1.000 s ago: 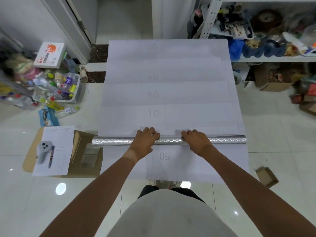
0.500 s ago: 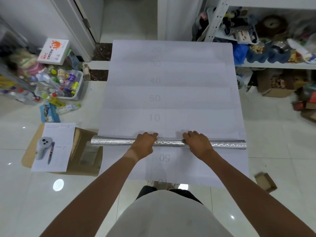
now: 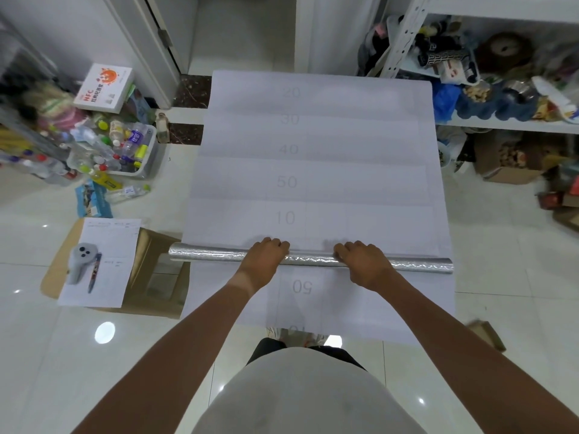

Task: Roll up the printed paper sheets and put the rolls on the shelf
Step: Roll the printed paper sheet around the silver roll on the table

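Large white printed paper sheets (image 3: 313,183) lie overlapped on the tiled floor, marked 20, 30, 40, 50 and 10. A long silver roll (image 3: 213,255) lies across their near part, just short of the "10". My left hand (image 3: 263,261) grips the roll left of its middle, fingers curled over its far side. My right hand (image 3: 360,264) grips it the same way a little to the right. An upside-down "50" shows on the sheet behind the roll. The white metal shelf (image 3: 501,125) stands at the right, crowded with objects.
A flattened cardboard box (image 3: 147,277) at the left carries a paper sheet, a grey controller and a pen. A bin of bottles (image 3: 125,145) and loose clutter fill the far left. A small cardboard box (image 3: 487,335) lies on the floor at the right. A doorway opens beyond the sheets.
The silver roll has crept a little forward toward the "10" mark with both hands still on it. The view has tilted slightly.
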